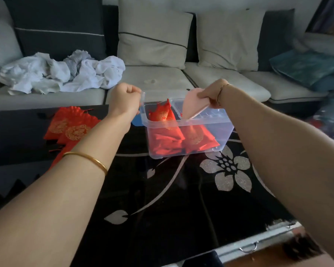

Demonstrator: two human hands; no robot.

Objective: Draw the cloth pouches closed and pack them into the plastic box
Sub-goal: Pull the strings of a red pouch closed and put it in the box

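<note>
On the black flowered desk [174, 199] the plastic box [223, 132] holds red pouches [168, 139]. More red pouches [71, 126] lie to its left. The left hand [123, 99] fingers clench its far left corner. The right hand [212, 93] fingers pinch a pink pouch [193, 103] over the box.

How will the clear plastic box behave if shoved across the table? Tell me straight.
The plastic box would probably slide easily, since the table looks glossy. It is likely light: thin clear walls holding only cloth red pouches. It seems unlikely to tip, being wide and low.
</note>
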